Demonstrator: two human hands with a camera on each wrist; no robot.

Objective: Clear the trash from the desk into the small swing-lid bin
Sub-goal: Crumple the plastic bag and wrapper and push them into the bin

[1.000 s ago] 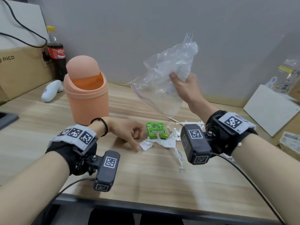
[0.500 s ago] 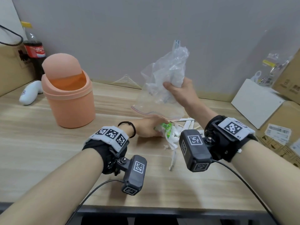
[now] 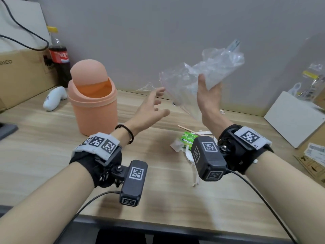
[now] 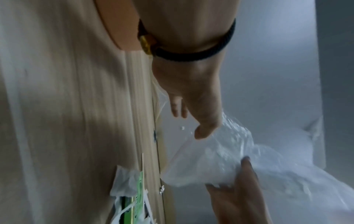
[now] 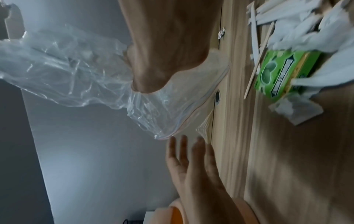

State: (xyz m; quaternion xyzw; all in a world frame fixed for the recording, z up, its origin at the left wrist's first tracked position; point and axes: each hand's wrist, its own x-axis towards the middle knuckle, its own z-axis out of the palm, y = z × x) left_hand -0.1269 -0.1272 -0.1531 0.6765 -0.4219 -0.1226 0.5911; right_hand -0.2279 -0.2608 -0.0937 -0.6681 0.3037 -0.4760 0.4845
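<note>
My right hand (image 3: 209, 95) is raised above the desk and grips a crumpled clear zip bag (image 3: 202, 76); in the right wrist view the palm of my right hand (image 5: 168, 45) presses into the zip bag (image 5: 76, 68). My left hand (image 3: 153, 106) hangs open with spread fingers, its tips just beside the bag's zip edge. In the left wrist view my left hand (image 4: 193, 97) reaches toward the bag (image 4: 220, 159). The peach swing-lid bin (image 3: 93, 103) stands at the left. A green gum box (image 3: 189, 139), white paper scraps (image 3: 176, 145) and a wooden stick (image 3: 186, 128) lie on the desk under my right wrist.
A cola bottle (image 3: 59, 62), a cardboard box (image 3: 17, 76) and a white controller (image 3: 54, 97) sit behind and left of the bin. A white box (image 3: 295, 118) and cardboard packages (image 3: 316, 152) line the right side. The wall is close behind.
My left hand has left the trash pile on the desk and risen toward the bag, now open. My right hand has carried the bag up and to the right.
</note>
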